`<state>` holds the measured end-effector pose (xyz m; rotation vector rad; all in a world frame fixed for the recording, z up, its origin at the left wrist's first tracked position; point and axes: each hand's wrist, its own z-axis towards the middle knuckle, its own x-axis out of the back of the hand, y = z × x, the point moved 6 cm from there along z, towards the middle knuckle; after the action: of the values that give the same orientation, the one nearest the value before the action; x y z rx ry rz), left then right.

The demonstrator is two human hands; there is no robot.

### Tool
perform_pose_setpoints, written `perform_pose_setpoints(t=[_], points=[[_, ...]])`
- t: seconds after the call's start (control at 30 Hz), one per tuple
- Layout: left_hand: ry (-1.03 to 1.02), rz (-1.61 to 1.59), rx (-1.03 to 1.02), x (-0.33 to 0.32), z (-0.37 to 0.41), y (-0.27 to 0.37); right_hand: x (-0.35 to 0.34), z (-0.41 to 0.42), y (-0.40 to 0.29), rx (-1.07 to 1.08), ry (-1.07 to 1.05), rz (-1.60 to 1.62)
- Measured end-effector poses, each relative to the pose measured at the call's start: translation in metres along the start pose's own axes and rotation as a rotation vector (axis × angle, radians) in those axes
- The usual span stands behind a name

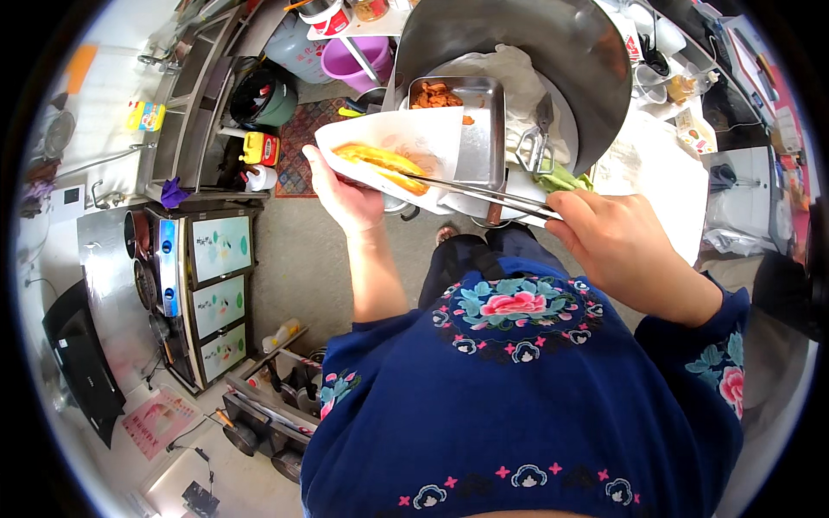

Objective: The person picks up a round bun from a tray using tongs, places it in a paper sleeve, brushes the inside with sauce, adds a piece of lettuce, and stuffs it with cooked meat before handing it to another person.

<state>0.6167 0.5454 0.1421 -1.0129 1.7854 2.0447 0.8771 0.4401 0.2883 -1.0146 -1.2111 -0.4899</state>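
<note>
My left hand (350, 201) holds a white paper wrapper (427, 133) from below, with a long split golden bread (382, 165) lying in it. In my right hand (605, 233) is a pair of thin metal tongs (486, 192), whose tips touch the bread near its right end. Behind the wrapper stands a rectangular metal tray (482, 155) holding reddish-brown cooked pieces (437, 96). A metal utensil with looped handles (537, 139) rests on white cloth (518, 71) to the right of the tray, and green leaves (563, 178) lie just beyond my right fingers.
A large dark metal cylinder (583, 84) rises behind the tray. White cloth (667, 181) covers a surface at the right, near bottles. At the left are a purple bucket (353, 61), a green bin (275, 107), a yellow container (260, 149) and a stove cabinet (220, 246).
</note>
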Motion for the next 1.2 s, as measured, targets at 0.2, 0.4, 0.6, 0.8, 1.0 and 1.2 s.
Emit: perform_pose_setpoints(t=[0.2, 0.4, 0.6, 0.8, 1.0, 1.2], points=[[-0.069, 0.055, -0.09, 0.003, -0.003, 0.011, -0.006, 0.003, -0.014, 0.059, -0.05, -0.079], [0.065, -0.015, -0.086, -0.01, -0.012, 0.016, -0.008, 0.009, -0.017, 0.061, -0.033, -0.087], [-0.02, -0.257, 0.382, -0.013, -0.018, -0.029, -0.019, 0.015, -0.009, 0.044, 0.021, -0.159], [-0.197, -0.479, 0.746, -0.032, -0.039, -0.052, -0.026, 0.009, 0.01, -0.035, 0.035, -0.033], [-0.265, -0.453, 0.768, -0.045, -0.041, -0.046, -0.022, 0.006, 0.013, -0.062, 0.028, -0.063], [-0.271, -0.386, 0.744, -0.045, -0.042, -0.046, -0.021, 0.004, 0.015, -0.087, 0.015, -0.061]])
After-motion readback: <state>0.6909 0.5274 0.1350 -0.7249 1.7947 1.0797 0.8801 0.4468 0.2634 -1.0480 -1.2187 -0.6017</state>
